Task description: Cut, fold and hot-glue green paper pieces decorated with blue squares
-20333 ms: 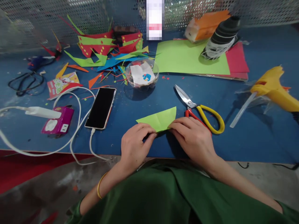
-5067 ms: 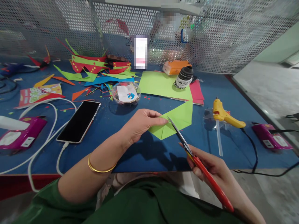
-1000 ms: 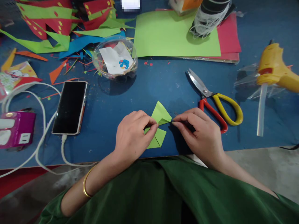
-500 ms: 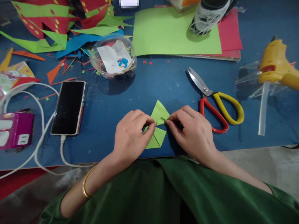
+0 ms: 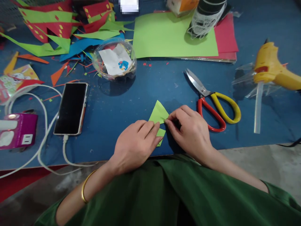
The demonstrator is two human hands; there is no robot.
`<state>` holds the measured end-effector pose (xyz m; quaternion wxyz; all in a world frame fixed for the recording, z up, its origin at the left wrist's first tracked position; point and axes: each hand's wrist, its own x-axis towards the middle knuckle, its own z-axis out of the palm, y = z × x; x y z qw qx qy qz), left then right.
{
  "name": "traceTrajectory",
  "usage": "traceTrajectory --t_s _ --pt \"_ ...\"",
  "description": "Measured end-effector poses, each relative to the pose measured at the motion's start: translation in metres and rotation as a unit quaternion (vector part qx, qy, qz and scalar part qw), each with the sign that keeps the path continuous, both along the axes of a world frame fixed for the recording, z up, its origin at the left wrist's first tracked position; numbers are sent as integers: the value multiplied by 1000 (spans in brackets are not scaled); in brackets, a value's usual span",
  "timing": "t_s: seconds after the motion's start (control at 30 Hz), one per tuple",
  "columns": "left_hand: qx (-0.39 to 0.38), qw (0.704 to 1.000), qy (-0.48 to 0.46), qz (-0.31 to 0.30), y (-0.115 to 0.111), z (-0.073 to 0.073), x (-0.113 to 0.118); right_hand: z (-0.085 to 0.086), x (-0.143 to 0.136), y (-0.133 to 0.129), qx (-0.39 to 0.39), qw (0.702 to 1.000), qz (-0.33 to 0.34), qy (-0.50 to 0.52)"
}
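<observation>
A small folded light green paper piece (image 5: 158,111) lies on the blue table near its front edge, its pointed tip facing away from me. My right hand (image 5: 190,133) pinches the right corner of this paper between thumb and fingertips. My left hand (image 5: 136,144) lies over the paper's lower left part, fingers pressed together on it, hiding much of that part. A lower green flap (image 5: 161,133) shows between the two hands. Red and yellow handled scissors (image 5: 207,92) lie half open just beyond my right hand.
A phone (image 5: 71,108) on a white cable and a purple socket box (image 5: 24,130) are at left. Behind stand a clear bowl (image 5: 114,59) of scraps, green sheets (image 5: 164,37) and a thread-wound black bottle (image 5: 204,18). A yellow glue gun (image 5: 268,64) lies right.
My left hand has gone from pinching the paper's left edge to lying flatter over its lower part, covering more of it. My right hand keeps its pinch. The view has shifted slightly.
</observation>
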<state>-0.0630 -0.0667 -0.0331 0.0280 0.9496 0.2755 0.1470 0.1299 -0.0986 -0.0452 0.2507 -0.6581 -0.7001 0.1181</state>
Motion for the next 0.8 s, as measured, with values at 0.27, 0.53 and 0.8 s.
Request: traceTrajectory --t_s 0.27,0.53,0.8 --pt "-21 999 37 -23 -5 -3 -3 7 7 -20 112 990 80 -27" --pt "-20 1000 22 3 -11 -3 -1 2 0 -34 88 961 216 -146" --pt "-11 1000 18 9 -11 -4 -1 4 7 -37 96 953 204 -202"
